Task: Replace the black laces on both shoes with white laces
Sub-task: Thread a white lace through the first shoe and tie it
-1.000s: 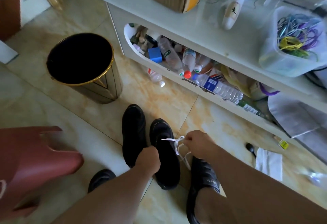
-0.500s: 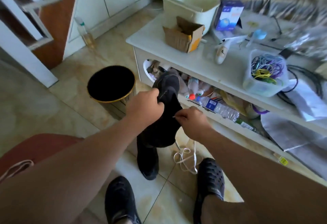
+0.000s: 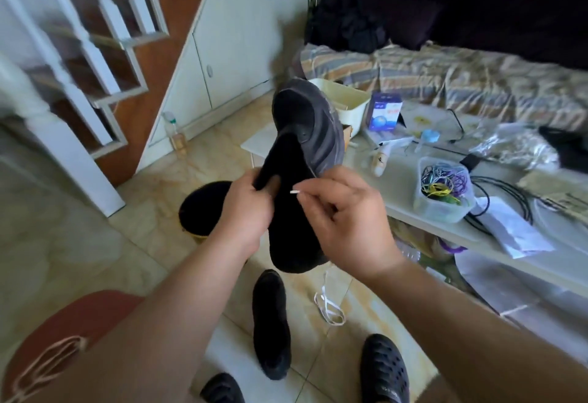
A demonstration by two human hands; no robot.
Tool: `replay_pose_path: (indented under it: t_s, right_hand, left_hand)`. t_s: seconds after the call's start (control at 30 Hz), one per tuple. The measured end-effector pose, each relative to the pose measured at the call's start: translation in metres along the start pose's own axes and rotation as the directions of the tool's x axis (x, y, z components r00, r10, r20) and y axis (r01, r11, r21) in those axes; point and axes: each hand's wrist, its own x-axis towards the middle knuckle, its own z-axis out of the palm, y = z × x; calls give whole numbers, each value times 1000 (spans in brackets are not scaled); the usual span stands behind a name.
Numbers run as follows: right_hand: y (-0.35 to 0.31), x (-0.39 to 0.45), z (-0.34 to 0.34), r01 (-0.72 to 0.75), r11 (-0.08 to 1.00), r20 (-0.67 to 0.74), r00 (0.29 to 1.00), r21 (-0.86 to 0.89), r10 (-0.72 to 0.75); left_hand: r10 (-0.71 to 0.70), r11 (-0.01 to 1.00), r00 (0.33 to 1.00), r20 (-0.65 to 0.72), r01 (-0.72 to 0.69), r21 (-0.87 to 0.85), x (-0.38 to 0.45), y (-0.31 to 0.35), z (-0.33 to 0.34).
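I hold a black shoe [image 3: 302,148] up in front of me, toe pointing away and up. My left hand [image 3: 246,208] grips its tongue and left side. My right hand [image 3: 343,215] pinches the tip of a white lace [image 3: 294,192] against the shoe's upper. The rest of that white lace [image 3: 329,305] hangs down and lies coiled on the floor tiles. The second black shoe [image 3: 270,323] stands on the floor below, between my feet.
A low white table [image 3: 407,208] at right carries a clear tub of coloured bands [image 3: 444,192], boxes, cables and papers. A black bin [image 3: 203,208] stands behind my left hand. A red stool [image 3: 63,339] is at lower left. My black clogs [image 3: 383,367] rest on the floor.
The shoe has come off the floor up to chest height, held in both hands. My view has tilted up from the floor to the room. The lace trails down from the shoe.
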Motion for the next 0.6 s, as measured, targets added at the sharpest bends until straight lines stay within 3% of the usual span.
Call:
replay_pose_path:
  t_s: [0.07, 0.13, 0.17, 0.23, 0.37, 0.47, 0.6]
  right_hand:
    - [-9, -3, 2, -179, 944, 103, 982, 277, 156]
    - [-14, -1, -2, -367, 775, 183, 930, 514, 319]
    - [-14, 1, -7, -431, 715, 202, 900, 550, 388]
    - [-11, 5, -19, -495, 718, 200, 865, 490, 460]
    - [-4, 5, -31, -490, 831, 148, 872, 264, 467]
    - [-2, 3, -29, -556, 783, 135, 830, 279, 541]
    - [6, 4, -25, -629, 711, 145, 772, 313, 619]
  left_hand:
    - [15, 999, 999, -35, -17, -38, 0, -8, 3]
    - [21, 999, 998, -58, -23, -39, -2, -18, 3]
    - [34, 999, 998, -60, -36, -27, -3, -24, 2]
    - [58, 998, 997, -49, -59, -13, -4, -29, 1]
    - [54, 998, 994, -94, -55, -2, -11, -17, 2]
    - [127, 991, 983, -134, -122, 46, -17, -12, -3]
    - [129, 990, 983, -133, -136, -46, -25, -12, -9]
